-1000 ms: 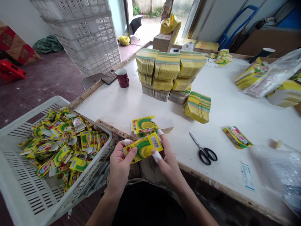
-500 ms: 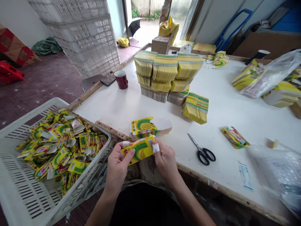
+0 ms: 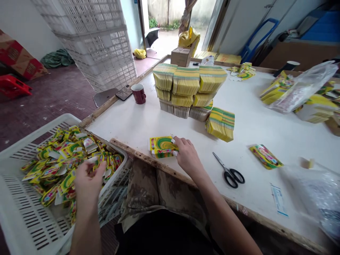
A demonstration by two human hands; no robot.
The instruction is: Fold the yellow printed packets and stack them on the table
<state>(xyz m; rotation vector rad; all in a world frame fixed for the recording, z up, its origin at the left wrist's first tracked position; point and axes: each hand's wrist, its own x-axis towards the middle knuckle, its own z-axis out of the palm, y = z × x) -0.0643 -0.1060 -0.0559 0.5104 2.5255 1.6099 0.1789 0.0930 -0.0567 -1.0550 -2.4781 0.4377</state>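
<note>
My left hand (image 3: 89,179) is over the near right part of the white plastic basket (image 3: 60,122), a little blurred, thumb and fingers apart and nothing visible between them. Beneath it lie many small yellow-and-green printed boxes (image 3: 69,148). At the table's front edge my right hand (image 3: 188,156) has its thumb and fingers closed on the right end of a flat yellow printed box (image 3: 162,144). Its palm covers that end. Whether this is one box or a few stacked, I cannot tell. Black-handled scissors (image 3: 228,173) rest to the right of this hand.
Bundled yellow cartons (image 3: 186,85) stand stacked mid-table, with another bundle (image 3: 221,124) beside them. A maroon mug (image 3: 138,94) and a phone (image 3: 124,92) are at the left edge. A colourful packet (image 3: 265,156) and clear plastic bag (image 3: 313,194) lie right. White crates (image 3: 92,39) tower behind.
The box held between both hands is gone from them. My left hand has moved left over the basket. My right hand has moved up to the boxes on the table and closed on them.
</note>
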